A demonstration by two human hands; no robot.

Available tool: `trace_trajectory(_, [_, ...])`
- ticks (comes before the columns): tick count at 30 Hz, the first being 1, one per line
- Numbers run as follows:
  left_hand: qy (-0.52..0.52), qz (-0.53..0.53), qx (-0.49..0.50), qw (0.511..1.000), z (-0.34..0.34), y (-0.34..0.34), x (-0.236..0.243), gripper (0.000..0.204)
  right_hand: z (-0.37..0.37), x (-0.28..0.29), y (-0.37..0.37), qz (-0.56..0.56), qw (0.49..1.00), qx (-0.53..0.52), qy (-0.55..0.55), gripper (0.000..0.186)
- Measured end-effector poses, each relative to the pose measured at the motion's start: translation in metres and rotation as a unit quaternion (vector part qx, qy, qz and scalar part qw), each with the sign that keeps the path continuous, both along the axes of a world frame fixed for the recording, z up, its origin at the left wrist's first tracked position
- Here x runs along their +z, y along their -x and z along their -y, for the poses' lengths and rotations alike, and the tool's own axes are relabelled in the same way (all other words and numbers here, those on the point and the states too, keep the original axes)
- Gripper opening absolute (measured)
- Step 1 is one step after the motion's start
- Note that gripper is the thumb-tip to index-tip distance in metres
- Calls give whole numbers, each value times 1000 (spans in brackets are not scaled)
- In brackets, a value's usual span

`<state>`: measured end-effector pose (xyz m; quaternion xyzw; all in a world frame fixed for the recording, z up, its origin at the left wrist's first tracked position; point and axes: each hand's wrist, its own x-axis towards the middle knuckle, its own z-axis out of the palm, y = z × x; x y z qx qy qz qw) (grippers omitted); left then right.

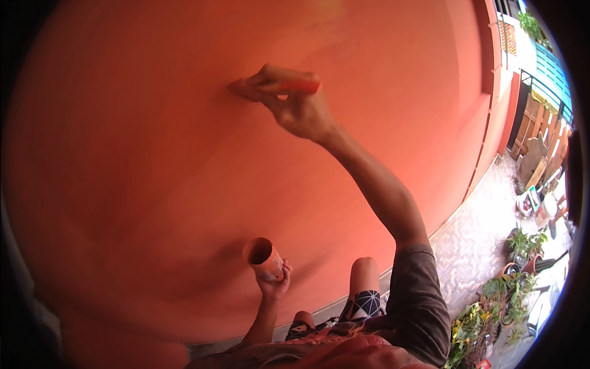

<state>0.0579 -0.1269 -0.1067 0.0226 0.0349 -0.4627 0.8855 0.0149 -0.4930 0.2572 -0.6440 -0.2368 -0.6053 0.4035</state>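
My right hand (295,107) is raised in front of an orange-red wall (153,123), closed around a paintbrush (301,85) with a red handle. The bristle end of the brush points left and appears to touch the wall. Lower down, my left hand (275,284) grips a paint-smeared orange cup (265,261) by its side. The cup's mouth faces up and its inside is dark, so I cannot tell how much paint it holds. Around the upper middle, the wall shows a lighter, yellowish patch (326,15).
A patterned tile floor (470,246) runs along the wall's base on the right. Potted plants (491,307) stand there, with wooden boards (538,132) and assorted items farther off. My knees (364,277) are close to the wall.
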Motion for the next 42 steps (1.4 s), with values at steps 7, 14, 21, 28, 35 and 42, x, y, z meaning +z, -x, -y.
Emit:
trace_trajectory(7, [21, 15, -26, 999, 17, 3, 15, 65, 155, -5, 11, 198, 925, -54, -318, 18])
trace_trajectory(14, [32, 4, -28, 999, 14, 6, 12, 73, 82, -45, -4, 101, 910, -395, -73, 41])
trace_trajectory(21, [18, -9, -23, 1000, 11, 5, 10, 71, 10, -57, 0, 6, 989, 72, -129, 11])
trace_trajectory(28, [-4, 18, -20, 1000, 12, 2, 14, 68, 175, -54, 15, 210, 890, -197, -354, 10])
trace_trajectory(35, [-1, 10, -4, 1000, 13, 8, 13, 80, 40, -71, -12, 60, 914, -396, -63, 45])
trace_trajectory(42, [4, 7, -4, 1000, 16, 11, 13, 79, -45, -60, -10, 50, 999, 15, -9, 22])
